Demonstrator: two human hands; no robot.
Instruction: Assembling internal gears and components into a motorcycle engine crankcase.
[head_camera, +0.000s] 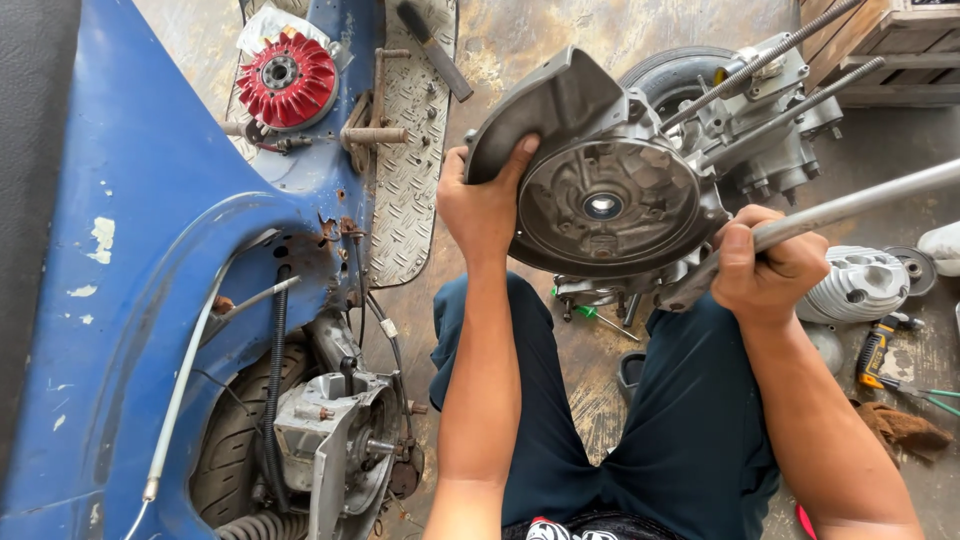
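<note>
I note the grey engine casing (610, 190) held off the floor above the knees, its round open face with the central bearing turned up toward the camera. My left hand (485, 205) grips the casing's curved shroud at its left edge, fingers (455, 165) wrapped behind and thumb pressed on the front, which appears to steady the weight and keep the face tilted for viewing. My right hand (765, 270) sits just right of the casing, fingers closed tight round a long metal rod (850, 205) that runs up and away to the right; the grip looks meant to bear the load from that side. Two threaded studs (760, 65) project from the casing's upper right. Left of the casing stands a blue scooter body (150, 250) with a red finned flywheel (288, 78) resting on it. Right of the casing, on the floor, lie a finned cylinder head (860, 285) and pliers (885, 365).
</note>
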